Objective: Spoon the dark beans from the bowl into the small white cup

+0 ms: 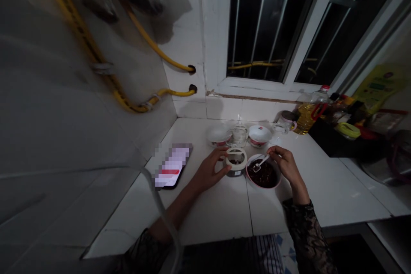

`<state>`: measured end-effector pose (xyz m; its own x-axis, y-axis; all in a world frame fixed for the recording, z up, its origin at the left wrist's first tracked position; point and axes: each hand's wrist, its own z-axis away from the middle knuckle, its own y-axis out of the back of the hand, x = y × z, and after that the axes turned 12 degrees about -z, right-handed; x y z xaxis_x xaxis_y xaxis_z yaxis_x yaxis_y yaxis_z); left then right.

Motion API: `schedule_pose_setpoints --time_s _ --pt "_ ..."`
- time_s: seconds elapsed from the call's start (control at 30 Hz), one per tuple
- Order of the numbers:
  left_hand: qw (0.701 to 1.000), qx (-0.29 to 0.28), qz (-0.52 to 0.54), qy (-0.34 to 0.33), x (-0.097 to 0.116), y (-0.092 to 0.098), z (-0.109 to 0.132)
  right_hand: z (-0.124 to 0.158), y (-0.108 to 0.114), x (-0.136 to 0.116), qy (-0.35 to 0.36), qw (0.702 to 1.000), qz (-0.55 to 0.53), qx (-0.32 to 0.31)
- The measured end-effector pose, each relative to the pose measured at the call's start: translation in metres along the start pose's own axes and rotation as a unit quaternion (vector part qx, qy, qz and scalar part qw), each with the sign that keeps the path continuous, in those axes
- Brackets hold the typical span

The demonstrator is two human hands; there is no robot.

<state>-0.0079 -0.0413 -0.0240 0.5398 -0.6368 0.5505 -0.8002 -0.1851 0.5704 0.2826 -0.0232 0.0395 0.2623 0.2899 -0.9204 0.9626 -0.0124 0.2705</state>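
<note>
My left hand (210,169) is wrapped around the side of a small clear jar (236,173) with a cream-coloured rim; something dark lies inside it. In my right hand (285,165) the fingers pinch the handle of a small white spoon (259,164). The spoon's head is over a pink-rimmed bowl (263,187) of dark reddish-brown food or sauce, just right of the jar. Whether the spoon touches the contents I cannot tell. Behind the jar stand another clear jar (239,136) and two white bowls, one on the left (219,136) and one on the right (259,134).
A phone (173,167) with a lit screen lies left of my left hand. At the back right are a glass mug (284,123), an oil bottle (305,115) and a dark box (330,139) with seasonings. Yellow pipes (135,105) run along the left wall; a barred window (263,25) is behind.
</note>
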Motion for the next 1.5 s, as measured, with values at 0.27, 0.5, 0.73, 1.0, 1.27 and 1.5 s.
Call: schedule_pose_setpoints --time_s 0.27,0.5,0.73,1.0,1.27,1.5 --pt "1.000 -0.003 -0.007 0.003 0.001 0.001 0.000 0.001 -0.003 -0.002 -0.024 1.000 -0.014 0.007" --pt "1.000 -0.001 -0.001 0.004 0.001 0.001 0.000 -0.001 0.000 0.001 -0.052 0.993 -0.097 0.045" --pt "1.000 0.000 0.009 0.004 0.003 0.001 -0.002 -0.008 -0.004 -0.003 -0.025 0.985 -0.138 0.100" --pt "1.000 0.000 0.012 0.006 0.003 0.001 -0.001 0.004 -0.053 -0.022 0.240 0.969 0.065 -0.008" --pt "1.000 0.000 0.026 0.010 0.002 0.001 -0.001 0.007 -0.026 -0.014 0.229 0.966 0.096 0.067" --pt "1.000 -0.007 0.019 0.016 0.002 0.001 -0.001 0.005 0.000 0.007 0.108 0.987 0.118 0.013"
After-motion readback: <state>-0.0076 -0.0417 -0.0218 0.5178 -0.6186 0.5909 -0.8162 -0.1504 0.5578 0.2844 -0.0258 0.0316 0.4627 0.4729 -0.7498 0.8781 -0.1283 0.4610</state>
